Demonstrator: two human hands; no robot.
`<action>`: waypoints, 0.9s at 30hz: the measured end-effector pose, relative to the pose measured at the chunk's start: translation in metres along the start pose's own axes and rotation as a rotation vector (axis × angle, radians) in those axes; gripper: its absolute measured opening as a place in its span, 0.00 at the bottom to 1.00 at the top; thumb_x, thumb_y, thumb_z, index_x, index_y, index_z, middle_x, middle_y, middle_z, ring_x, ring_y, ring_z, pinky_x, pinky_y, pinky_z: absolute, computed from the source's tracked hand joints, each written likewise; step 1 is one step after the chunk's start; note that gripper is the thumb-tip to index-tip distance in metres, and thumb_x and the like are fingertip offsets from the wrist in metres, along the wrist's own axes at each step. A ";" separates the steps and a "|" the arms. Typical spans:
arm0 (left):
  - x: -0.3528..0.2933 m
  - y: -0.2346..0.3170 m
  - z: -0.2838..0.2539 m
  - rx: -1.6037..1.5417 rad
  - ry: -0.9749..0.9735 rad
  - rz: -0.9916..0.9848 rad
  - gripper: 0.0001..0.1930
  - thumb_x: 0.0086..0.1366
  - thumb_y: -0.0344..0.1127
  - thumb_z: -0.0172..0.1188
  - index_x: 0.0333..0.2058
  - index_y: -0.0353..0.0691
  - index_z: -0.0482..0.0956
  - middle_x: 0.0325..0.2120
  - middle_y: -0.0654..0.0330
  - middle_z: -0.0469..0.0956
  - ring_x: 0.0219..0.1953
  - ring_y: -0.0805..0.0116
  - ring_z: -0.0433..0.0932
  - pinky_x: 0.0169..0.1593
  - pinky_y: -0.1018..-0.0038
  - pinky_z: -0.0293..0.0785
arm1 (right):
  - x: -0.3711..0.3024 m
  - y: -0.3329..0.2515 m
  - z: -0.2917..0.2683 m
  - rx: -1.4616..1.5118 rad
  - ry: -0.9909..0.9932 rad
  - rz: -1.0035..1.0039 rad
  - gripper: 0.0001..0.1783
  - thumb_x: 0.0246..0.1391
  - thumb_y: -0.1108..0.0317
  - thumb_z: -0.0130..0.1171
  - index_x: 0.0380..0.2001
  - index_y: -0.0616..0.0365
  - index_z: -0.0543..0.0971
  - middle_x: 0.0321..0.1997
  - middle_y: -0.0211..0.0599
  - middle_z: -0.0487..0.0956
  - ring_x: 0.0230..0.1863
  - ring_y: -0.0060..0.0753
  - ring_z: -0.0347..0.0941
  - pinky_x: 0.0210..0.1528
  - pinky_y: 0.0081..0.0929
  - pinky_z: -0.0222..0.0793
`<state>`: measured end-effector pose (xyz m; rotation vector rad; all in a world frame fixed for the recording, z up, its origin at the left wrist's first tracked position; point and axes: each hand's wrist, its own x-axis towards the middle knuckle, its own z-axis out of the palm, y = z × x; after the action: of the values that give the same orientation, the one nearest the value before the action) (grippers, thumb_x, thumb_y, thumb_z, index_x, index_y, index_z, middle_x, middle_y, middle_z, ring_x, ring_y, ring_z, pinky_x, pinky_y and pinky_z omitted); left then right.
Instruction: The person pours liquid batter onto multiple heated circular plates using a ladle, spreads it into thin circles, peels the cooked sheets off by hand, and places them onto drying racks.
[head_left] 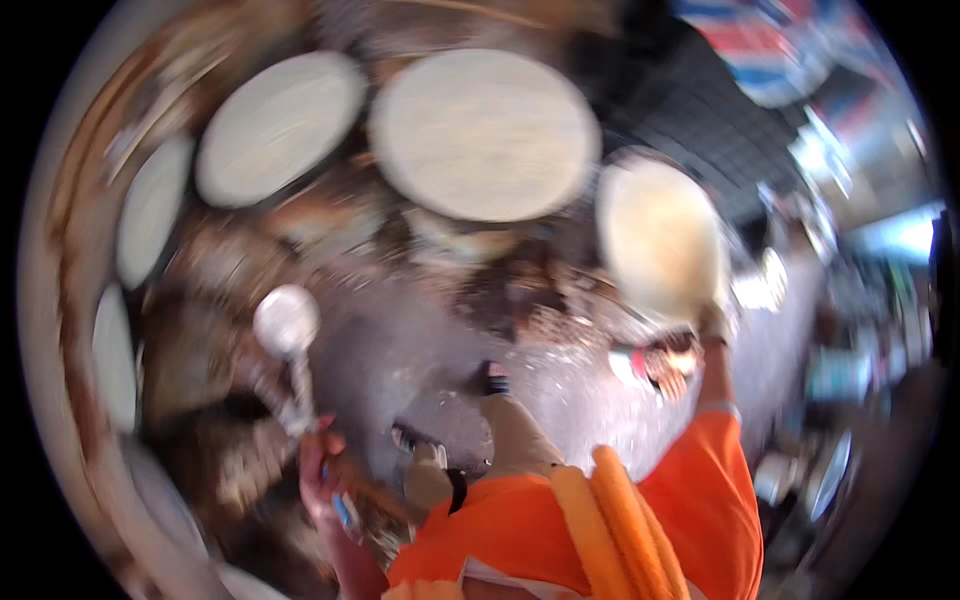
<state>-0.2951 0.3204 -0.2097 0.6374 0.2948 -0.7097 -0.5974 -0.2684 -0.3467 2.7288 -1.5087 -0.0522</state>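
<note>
My left hand (pixel 320 460) is closed around the handle of a ladle (pixel 287 320) with a round, whitish bowl, held out over the floor at the left. Motion blur hides the finer detail of both. At the right, my right hand (pixel 712 325) grips the near edge of a round pan (pixel 662 240) with a pale, yellowish face and a thin dark rim. That pan is tilted beside a large round pan (pixel 485 135) covered by a pale layer. Whether the two touch, I cannot tell.
More round, pale-topped pans (pixel 280 130) curve along the left on brownish stands. Small burnt-looking bits lie on the grey floor (pixel 390 340) near my feet. A reddish and white bundle (pixel 655 365) is below my right hand. Blue and metal vessels (pixel 840 375) stand at far right.
</note>
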 end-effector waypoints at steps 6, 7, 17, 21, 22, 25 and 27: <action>-0.036 0.009 -0.002 0.123 0.002 0.071 0.17 0.63 0.33 0.47 0.50 0.40 0.63 0.30 0.59 0.76 0.11 0.82 0.60 0.15 0.85 0.57 | -0.125 -0.306 -0.053 1.390 -0.495 -0.167 0.20 0.48 0.70 0.53 0.46 0.58 0.67 0.44 0.42 0.72 0.45 0.41 0.69 0.45 0.35 0.67; -0.045 0.009 -0.016 0.060 0.005 0.079 0.16 0.64 0.33 0.47 0.50 0.40 0.61 0.30 0.58 0.76 0.11 0.81 0.60 0.15 0.84 0.57 | -0.158 -0.348 -0.071 1.326 -0.581 -0.326 0.21 0.48 0.71 0.53 0.48 0.58 0.65 0.45 0.42 0.71 0.46 0.41 0.69 0.46 0.34 0.67; -0.181 0.055 -0.180 -0.173 0.574 0.755 0.14 0.63 0.34 0.51 0.46 0.42 0.62 0.30 0.62 0.76 0.13 0.83 0.61 0.15 0.83 0.58 | -0.462 -0.604 -0.165 0.478 -0.610 -2.069 0.32 0.50 0.75 0.49 0.60 0.57 0.57 0.52 0.42 0.68 0.47 0.33 0.69 0.42 0.26 0.70; -0.310 0.036 -0.212 -0.274 1.019 0.882 0.11 0.65 0.33 0.47 0.45 0.39 0.64 0.27 0.62 0.73 0.11 0.84 0.58 0.14 0.84 0.54 | -0.556 -0.648 -0.168 0.659 -1.426 -1.837 0.28 0.53 0.74 0.48 0.59 0.56 0.59 0.40 0.37 0.70 0.30 0.26 0.66 0.32 0.23 0.65; -0.343 0.023 -0.210 -0.406 1.073 0.971 0.11 0.65 0.33 0.46 0.45 0.38 0.63 0.25 0.62 0.72 0.10 0.84 0.57 0.14 0.85 0.53 | -0.571 -0.655 -0.167 0.502 -1.565 -1.778 0.26 0.54 0.71 0.48 0.57 0.57 0.61 0.40 0.41 0.71 0.33 0.31 0.67 0.36 0.26 0.65; -0.397 -0.033 -0.203 -0.533 1.271 1.116 0.11 0.66 0.33 0.44 0.45 0.37 0.63 0.23 0.63 0.69 0.09 0.83 0.55 0.13 0.84 0.52 | -0.611 -0.660 -0.157 -0.065 -1.924 -1.538 0.19 0.56 0.66 0.46 0.51 0.56 0.66 0.30 0.40 0.71 0.27 0.30 0.64 0.32 0.27 0.62; -0.423 -0.048 -0.193 -0.599 1.426 1.122 0.10 0.66 0.33 0.44 0.45 0.37 0.63 0.22 0.64 0.67 0.09 0.83 0.55 0.14 0.84 0.52 | -0.635 -0.649 -0.154 -0.379 -2.163 -1.220 0.14 0.56 0.64 0.44 0.45 0.54 0.69 0.20 0.32 0.68 0.16 0.21 0.59 0.19 0.20 0.56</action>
<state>-0.6437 0.6314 -0.1871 0.5125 1.2600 1.0112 -0.3794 0.6154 -0.2049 1.8417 0.9508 -3.0628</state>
